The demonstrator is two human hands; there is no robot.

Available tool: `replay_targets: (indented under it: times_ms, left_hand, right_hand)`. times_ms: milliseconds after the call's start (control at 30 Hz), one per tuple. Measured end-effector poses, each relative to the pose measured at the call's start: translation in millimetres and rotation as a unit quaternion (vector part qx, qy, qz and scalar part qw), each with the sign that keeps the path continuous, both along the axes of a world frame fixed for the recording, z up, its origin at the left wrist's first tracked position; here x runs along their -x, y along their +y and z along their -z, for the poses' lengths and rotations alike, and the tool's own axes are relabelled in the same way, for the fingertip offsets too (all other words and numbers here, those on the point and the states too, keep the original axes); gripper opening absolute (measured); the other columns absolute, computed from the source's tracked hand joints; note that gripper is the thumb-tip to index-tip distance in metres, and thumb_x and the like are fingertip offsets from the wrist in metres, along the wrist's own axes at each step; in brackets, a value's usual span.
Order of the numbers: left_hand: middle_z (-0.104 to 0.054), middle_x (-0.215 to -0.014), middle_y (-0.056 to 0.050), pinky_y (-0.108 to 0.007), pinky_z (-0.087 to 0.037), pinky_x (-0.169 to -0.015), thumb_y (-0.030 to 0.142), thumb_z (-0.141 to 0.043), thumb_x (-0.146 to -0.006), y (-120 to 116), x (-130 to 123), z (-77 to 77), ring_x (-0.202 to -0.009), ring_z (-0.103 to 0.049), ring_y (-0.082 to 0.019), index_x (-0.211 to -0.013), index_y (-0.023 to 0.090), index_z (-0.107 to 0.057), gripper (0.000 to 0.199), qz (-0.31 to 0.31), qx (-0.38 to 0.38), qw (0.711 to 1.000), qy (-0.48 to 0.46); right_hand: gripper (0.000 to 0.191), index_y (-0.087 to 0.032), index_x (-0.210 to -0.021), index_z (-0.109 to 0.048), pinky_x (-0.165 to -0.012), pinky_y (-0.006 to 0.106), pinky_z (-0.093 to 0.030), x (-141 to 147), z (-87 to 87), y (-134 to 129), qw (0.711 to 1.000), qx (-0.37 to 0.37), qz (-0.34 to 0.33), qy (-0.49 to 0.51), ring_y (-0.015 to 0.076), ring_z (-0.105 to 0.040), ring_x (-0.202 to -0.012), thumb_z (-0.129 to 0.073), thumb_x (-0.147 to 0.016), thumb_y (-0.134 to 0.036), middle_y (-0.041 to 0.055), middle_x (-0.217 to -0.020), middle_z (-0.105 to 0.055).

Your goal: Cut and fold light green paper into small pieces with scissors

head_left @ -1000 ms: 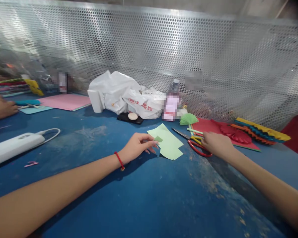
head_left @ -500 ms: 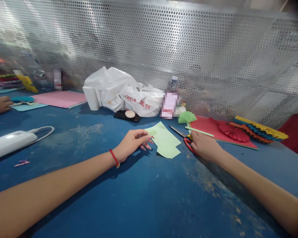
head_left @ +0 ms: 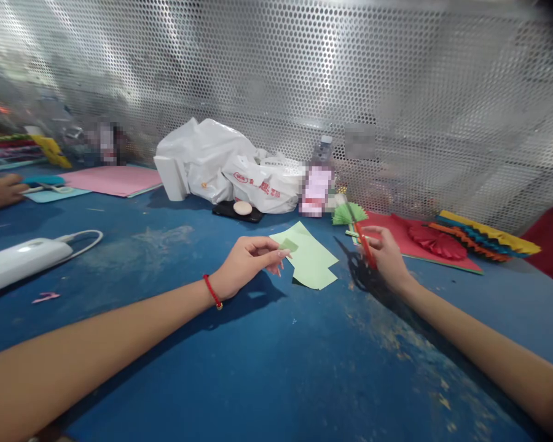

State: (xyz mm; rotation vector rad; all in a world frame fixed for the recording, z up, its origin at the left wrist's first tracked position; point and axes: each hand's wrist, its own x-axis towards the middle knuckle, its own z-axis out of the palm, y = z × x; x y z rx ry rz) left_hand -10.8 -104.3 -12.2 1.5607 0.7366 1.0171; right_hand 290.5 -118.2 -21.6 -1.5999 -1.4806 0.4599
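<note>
My left hand pinches a small green paper piece between thumb and fingers, above a larger light green paper with cut edges. To the right, my right hand grips red-handled scissors by the handles, raised off the table with the blades pointing up and away. Behind the scissors lies a pleated green paper fan, beside narrow green strips.
Red paper with pleated pieces lies at the right. White plastic bags, a black phone and a bottle stand or lie along the mesh wall. A white device and a co-worker's hand are at left.
My right hand has lifted the scissors off the table, tilting them upright. My left hand keeps the small green piece, which now looks darker and slightly turned.
</note>
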Motion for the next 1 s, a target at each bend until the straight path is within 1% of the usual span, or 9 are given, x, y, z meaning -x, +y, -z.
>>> replay_targets:
  times_ms: [100,167,367,533,633,733,800,900,1000]
  left_hand:
    - [-0.068,-0.061,0.000,-0.015,-0.051,-0.054,0.027,-0.075,-0.078,-2,0,-0.1,-0.052,-0.060,-0.007,-0.079,0.013,-0.073,0.015,-0.003,-0.002,1.000,0.001]
    - [-0.068,-0.061,0.001,-0.015,-0.051,-0.053,0.026,-0.075,-0.078,-2,0,-0.7,-0.052,-0.060,-0.006,-0.078,0.012,-0.073,0.014,-0.003,0.001,1.000,0.003]
    - [-0.067,-0.059,0.001,-0.015,-0.050,-0.052,0.026,-0.075,-0.077,-2,-1,-1.2,-0.051,-0.059,-0.006,-0.077,0.012,-0.072,0.014,-0.011,0.004,1.000,0.015]
    - [-0.066,-0.059,0.001,-0.017,-0.051,-0.054,0.029,-0.074,-0.077,-1,-1,-1.1,-0.052,-0.059,-0.007,-0.076,0.013,-0.071,0.017,-0.016,0.015,1.000,0.019]
    - [-0.065,-0.058,0.000,-0.019,-0.051,-0.055,0.030,-0.075,-0.075,-2,-1,-1.4,-0.053,-0.059,-0.009,-0.075,0.013,-0.071,0.018,-0.018,0.010,1.000,0.021]
    - [-0.064,-0.055,0.001,-0.019,-0.050,-0.051,0.031,-0.076,-0.075,-3,-2,-1.2,-0.049,-0.057,-0.009,-0.074,0.012,-0.070,0.020,-0.015,0.009,1.000,0.020]
    - [-0.063,-0.052,0.002,-0.018,-0.047,-0.048,0.032,-0.076,-0.075,-4,-2,-1.0,-0.046,-0.055,-0.008,-0.073,0.012,-0.069,0.021,-0.003,0.010,1.000,0.025]
    - [-0.061,-0.048,0.003,-0.017,-0.046,-0.046,0.031,-0.076,-0.076,-6,-2,-0.8,-0.043,-0.054,-0.008,-0.072,0.012,-0.069,0.021,0.023,0.013,0.999,0.032]
    - [-0.060,-0.048,0.003,-0.017,-0.045,-0.045,0.031,-0.075,-0.077,-7,-3,-1.0,-0.043,-0.054,-0.008,-0.074,0.013,-0.069,0.019,0.038,0.020,0.999,0.025]
  right_hand:
    - [0.050,-0.027,-0.100,-0.039,-0.047,0.022,-0.045,21,-12.4,-10,0.958,-0.200,0.020,0.205,0.0117,-0.054,-0.047,-0.074,-0.066,-0.036,-0.0110,-0.062,-0.058]
    - [0.049,-0.024,-0.089,-0.045,-0.048,0.022,-0.049,34,-16.8,-18,0.915,-0.238,0.033,0.324,0.0117,-0.060,-0.050,-0.082,-0.059,-0.032,-0.0084,-0.065,-0.062]
    - [0.037,-0.015,-0.087,-0.062,-0.047,0.022,-0.054,54,-2.0,-36,0.925,0.016,-0.052,0.377,0.0121,-0.064,-0.055,-0.078,-0.075,-0.046,0.0093,-0.091,-0.073]
    - [0.035,-0.019,-0.097,-0.064,-0.080,0.031,-0.060,61,-1.1,-43,0.922,0.020,-0.086,0.377,0.0241,-0.065,-0.110,-0.078,-0.077,-0.044,0.0106,-0.116,-0.069]
    - [0.036,-0.020,-0.091,-0.062,-0.085,0.034,-0.059,62,-11.2,-45,0.915,0.025,-0.091,0.393,0.0262,-0.061,-0.119,-0.075,-0.078,-0.051,0.0106,-0.120,-0.068]
    - [0.039,-0.021,-0.084,-0.060,-0.079,0.032,-0.059,60,-24.5,-48,0.919,0.015,-0.107,0.379,0.0243,-0.067,-0.106,-0.072,-0.079,-0.057,0.0093,-0.119,-0.068]
    - [0.041,-0.021,-0.086,-0.061,-0.065,0.027,-0.058,60,-31.8,-54,0.932,0.010,-0.118,0.342,0.0181,-0.070,-0.080,-0.066,-0.081,-0.062,0.0082,-0.111,-0.070]
    - [0.047,-0.022,-0.092,-0.065,-0.046,0.023,-0.047,63,-37.4,-65,0.941,0.028,-0.154,0.300,0.0080,-0.053,-0.047,-0.053,-0.087,-0.067,0.0065,-0.096,-0.072]
    - [0.050,-0.021,-0.095,-0.066,-0.044,0.025,-0.043,66,-37.4,-72,0.940,0.017,-0.210,0.269,0.0088,-0.048,-0.044,-0.056,-0.084,-0.069,0.0047,-0.083,-0.070]
